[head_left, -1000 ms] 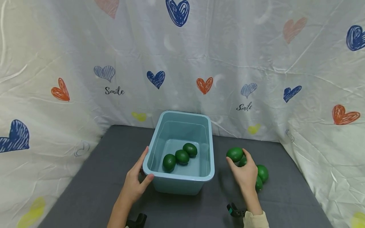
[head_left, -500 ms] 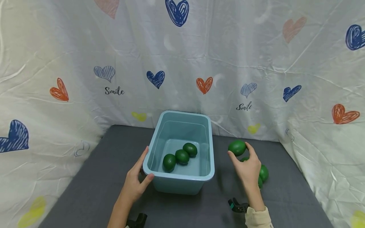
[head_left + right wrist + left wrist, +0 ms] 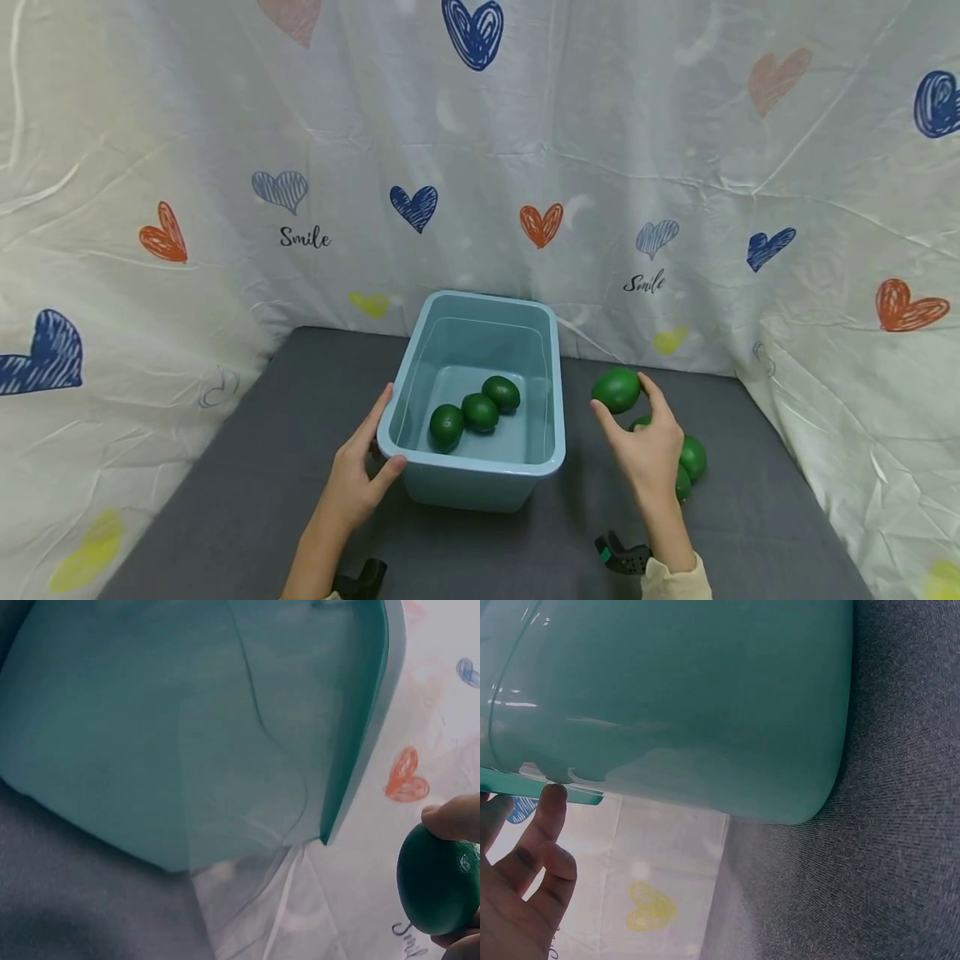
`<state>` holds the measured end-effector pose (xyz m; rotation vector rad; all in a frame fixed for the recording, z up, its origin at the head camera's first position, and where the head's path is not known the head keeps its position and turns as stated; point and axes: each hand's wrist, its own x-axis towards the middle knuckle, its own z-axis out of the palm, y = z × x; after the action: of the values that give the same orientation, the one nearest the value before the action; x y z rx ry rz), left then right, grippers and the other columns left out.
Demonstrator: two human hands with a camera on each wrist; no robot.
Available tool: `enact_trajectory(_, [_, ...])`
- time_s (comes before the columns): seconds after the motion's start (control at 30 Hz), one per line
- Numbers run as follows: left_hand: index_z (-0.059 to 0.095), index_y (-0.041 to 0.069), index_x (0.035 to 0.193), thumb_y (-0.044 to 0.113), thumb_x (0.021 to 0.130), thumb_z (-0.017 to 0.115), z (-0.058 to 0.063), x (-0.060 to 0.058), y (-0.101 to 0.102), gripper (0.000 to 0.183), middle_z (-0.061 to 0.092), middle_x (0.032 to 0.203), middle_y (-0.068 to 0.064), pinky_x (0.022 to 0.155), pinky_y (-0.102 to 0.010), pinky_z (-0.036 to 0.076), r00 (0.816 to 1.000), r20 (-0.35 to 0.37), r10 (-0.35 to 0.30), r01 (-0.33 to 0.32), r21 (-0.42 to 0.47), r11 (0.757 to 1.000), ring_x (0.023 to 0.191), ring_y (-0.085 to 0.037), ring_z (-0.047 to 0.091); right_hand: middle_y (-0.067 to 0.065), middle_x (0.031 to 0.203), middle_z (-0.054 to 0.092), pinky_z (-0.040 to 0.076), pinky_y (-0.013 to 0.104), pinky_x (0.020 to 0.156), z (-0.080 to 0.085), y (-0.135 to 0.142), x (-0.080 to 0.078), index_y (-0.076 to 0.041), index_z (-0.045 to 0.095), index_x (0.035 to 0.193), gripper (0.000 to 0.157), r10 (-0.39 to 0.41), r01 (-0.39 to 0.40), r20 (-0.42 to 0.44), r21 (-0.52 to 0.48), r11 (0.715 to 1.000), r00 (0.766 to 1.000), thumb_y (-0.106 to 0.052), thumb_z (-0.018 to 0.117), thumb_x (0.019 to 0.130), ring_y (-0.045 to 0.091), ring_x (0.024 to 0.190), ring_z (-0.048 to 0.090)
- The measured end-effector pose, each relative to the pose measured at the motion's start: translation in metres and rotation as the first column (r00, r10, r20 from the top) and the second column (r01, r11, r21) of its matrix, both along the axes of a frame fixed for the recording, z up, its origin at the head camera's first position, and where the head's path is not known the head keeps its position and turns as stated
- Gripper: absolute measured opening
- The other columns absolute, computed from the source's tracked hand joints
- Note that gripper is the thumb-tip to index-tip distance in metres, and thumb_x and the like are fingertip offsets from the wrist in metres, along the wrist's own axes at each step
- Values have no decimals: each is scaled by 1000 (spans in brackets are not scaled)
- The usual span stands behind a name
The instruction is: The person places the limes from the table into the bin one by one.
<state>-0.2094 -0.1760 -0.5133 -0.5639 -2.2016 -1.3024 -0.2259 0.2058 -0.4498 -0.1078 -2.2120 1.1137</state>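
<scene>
A light blue plastic bin (image 3: 465, 487) stands in the middle of the table, with three dark green oval fruits (image 3: 478, 412) on its floor. My left hand (image 3: 354, 479) holds the bin's near left corner, thumb at the front rim and fingers along the left side. In the left wrist view, fingertips (image 3: 553, 796) meet the underside of the rim. To the right of the bin, my right hand (image 3: 651, 450) pinches another green oval fruit (image 3: 617, 390) between thumb and fingers, above the table. Several more green fruits (image 3: 693, 457) lie behind and beside that hand, partly hidden.
The dark grey table (image 3: 247, 500) extends around the bin. A pale curtain (image 3: 480, 108) printed with hearts and "Smile" hangs close behind the bin and on both sides. Black wrist straps (image 3: 622, 555) sit at both forearms.
My right hand has raised its green fruit a little off the group, then shifted slightly left toward the bin. The left hand and the bin stay where they were.
</scene>
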Motion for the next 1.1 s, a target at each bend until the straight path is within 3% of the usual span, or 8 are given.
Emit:
enact_trajectory(0.13, [32,20,169,44,103,67,-1,0,0,78,46,165,-8,72,-35,47,1000,3,0,0,1,1000,93,-8,54,21,140,67,36,26,42,2,-7,1,-4,60,148,78,19,-19,3,1,1000,1000,-31,93,82,5,34,34])
enact_trajectory(1.1, [31,23,169,44,103,67,-1,-1,0,78,47,164,-8,72,-36,48,1000,19,15,-15,-7,1000,94,-8,53,14,137,69,29,24,39,18,-61,3,-12,62,148,75,218,-217,15,-42,975,976,-32,93,83,2,33,26])
